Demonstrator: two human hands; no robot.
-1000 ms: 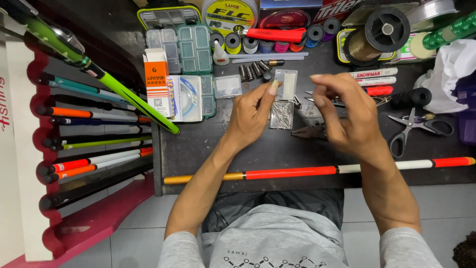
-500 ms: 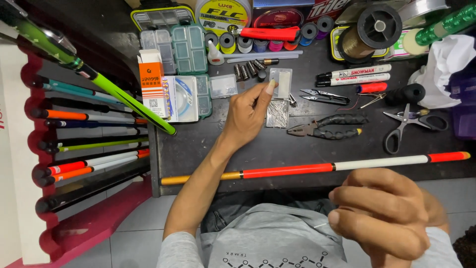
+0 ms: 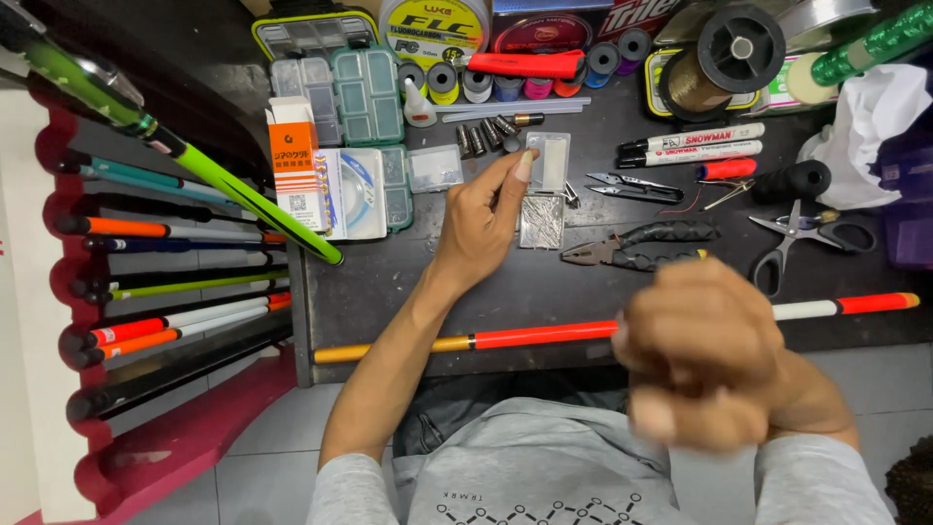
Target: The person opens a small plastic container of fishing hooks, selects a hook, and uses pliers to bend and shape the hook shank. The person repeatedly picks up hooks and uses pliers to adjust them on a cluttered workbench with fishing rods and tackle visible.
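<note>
My left hand (image 3: pixel 481 224) rests on the dark table (image 3: pixel 389 282), fingers curled, its thumb and fingertip pinching the left edge of a small clear packet (image 3: pixel 551 160). Just below that lies a second clear packet of thin metal pieces (image 3: pixel 541 222). My right hand (image 3: pixel 709 360) is lifted close to the camera, blurred, its fingers closed in a fist; nothing shows in it. A long yellow, orange and white rod (image 3: pixel 544 335) lies along the table's front edge, partly hidden behind the right hand.
Black-handled pliers (image 3: pixel 641 243), small snips (image 3: pixel 632 185), scissors (image 3: pixel 797 238), markers (image 3: pixel 690 144), thread spools (image 3: pixel 476 83), line reels (image 3: pixel 739 49) and tackle boxes (image 3: pixel 340 97) crowd the table. A green rod (image 3: pixel 224 190) slants over a red rack of rods (image 3: pixel 165 292) at left.
My right hand has left the packets and risen toward the camera, closing into a fist. The left hand has stayed at the clear packet.
</note>
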